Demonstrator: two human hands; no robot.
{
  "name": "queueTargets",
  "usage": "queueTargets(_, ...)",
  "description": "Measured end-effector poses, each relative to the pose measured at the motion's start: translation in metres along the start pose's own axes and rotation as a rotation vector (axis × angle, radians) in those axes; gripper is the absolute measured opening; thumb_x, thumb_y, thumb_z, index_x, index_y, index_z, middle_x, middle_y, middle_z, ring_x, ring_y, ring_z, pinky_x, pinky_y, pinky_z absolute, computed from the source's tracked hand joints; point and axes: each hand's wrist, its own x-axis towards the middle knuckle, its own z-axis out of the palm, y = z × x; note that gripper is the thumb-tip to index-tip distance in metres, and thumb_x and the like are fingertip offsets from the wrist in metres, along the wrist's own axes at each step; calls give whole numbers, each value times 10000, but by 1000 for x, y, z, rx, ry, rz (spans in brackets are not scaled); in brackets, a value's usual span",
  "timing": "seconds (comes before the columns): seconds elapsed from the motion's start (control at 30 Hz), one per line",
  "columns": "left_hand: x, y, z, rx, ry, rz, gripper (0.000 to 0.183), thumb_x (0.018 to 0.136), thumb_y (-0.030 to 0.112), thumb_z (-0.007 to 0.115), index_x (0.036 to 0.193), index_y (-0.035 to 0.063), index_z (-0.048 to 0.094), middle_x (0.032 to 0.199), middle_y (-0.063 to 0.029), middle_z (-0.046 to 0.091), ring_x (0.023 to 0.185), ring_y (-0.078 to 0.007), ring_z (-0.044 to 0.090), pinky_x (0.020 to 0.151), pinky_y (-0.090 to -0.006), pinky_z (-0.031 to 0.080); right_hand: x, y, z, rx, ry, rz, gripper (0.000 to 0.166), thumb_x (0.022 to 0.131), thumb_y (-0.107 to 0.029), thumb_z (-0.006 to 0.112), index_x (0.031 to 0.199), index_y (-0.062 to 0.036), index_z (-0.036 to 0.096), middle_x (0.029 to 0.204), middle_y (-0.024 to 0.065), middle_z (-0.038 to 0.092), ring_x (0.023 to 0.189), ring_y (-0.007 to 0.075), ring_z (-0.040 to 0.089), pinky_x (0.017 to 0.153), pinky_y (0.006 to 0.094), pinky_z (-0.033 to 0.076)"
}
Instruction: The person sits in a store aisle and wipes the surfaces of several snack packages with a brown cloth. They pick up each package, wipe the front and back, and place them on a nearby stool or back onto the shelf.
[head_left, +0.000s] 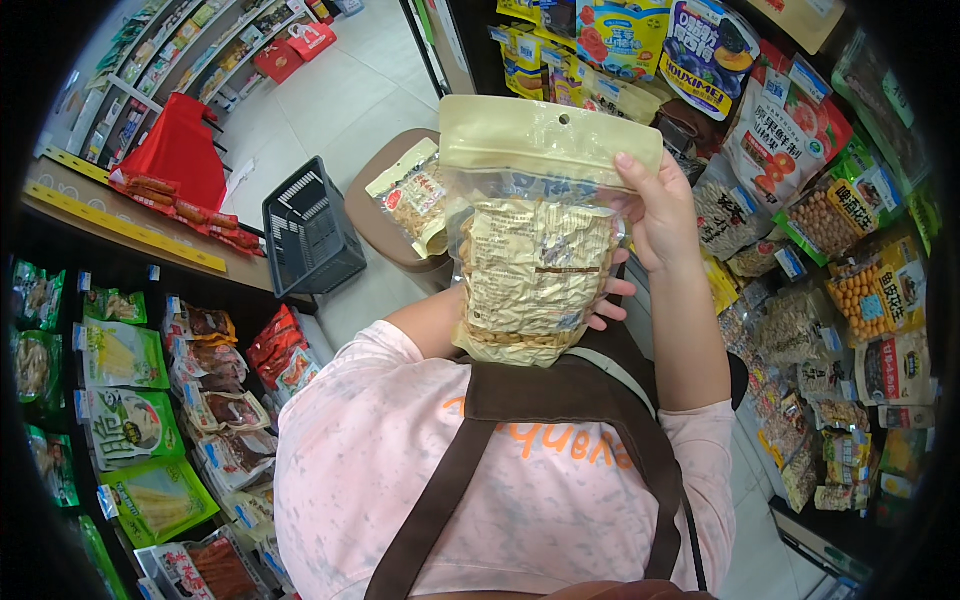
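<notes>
My right hand (661, 214) pinches the upper right corner of a clear and cream plastic snack bag (536, 262), its thumb in front. The bag is upright before my chest, with a hang hole at the top and a crinkled, printed face; nut-like pieces show near its bottom. My left arm passes behind the bag. Most of my left hand is hidden there; fingertips of my left hand (615, 289) show past the bag's right edge. A similar smaller-looking snack bag (416, 199) lies on a brown stool (375, 176) just left of the held bag.
A dark grey plastic basket (311, 232) stands on the tiled floor beside the stool. Shelves of packaged snacks (836, 217) rise at the right, and more packages (135, 424) hang at the left. A red cloth (176, 150) covers something at the upper left.
</notes>
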Motion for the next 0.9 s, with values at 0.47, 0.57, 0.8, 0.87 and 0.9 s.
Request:
queueTargets(0.47, -1, 2, -7, -86, -7, -15, 662, 861, 540, 341, 1347, 96, 275, 1330, -227, 314, 1174, -437, 353, 975, -481, 322, -2, 6, -2, 61, 31, -75, 256, 806, -138, 603, 1021, -30, 516, 920, 65, 603, 749, 117, 595, 636, 249, 506)
queueTargets(0.57, -6, 16, 14, -74, 6, 12, 659, 868, 529, 332, 1346, 79, 272, 1310, -224, 347, 1195, -392, 353, 980, -450, 325, -7, 1, -7, 62, 81, -152, 237, 805, -116, 601, 1009, -26, 520, 909, 69, 606, 734, 118, 599, 614, 249, 512)
queueTargets(0.8, -22, 51, -2, 295, 17, 515, 596, 882, 485, 342, 1266, 31, 369, 1256, -181, 430, 1133, -285, 449, 933, -367, 371, -19, -10, -19, -46, 174, -279, 199, 799, -75, 606, 975, -21, 531, 880, 74, 609, 703, 117, 600, 572, 229, 502)
queueTargets(0.87, -25, 59, -9, 475, 93, 636, 536, 885, 443, 385, 1206, 15, 427, 1212, -148, 483, 1077, -232, 504, 897, -326, 393, -21, -8, -24, -84, 164, -289, 195, 797, -64, 609, 970, -10, 538, 885, 76, 606, 725, 118, 598, 597, 238, 512)
queueTargets(0.9, -22, 61, -7, 550, 194, 684, 503, 881, 417, 414, 1176, 11, 444, 1177, -132, 510, 1042, -221, 524, 882, -323, 399, -22, -6, -24, -90, 162, -294, 190, 798, -62, 608, 967, -8, 539, 885, 74, 606, 730, 117, 595, 609, 240, 511)
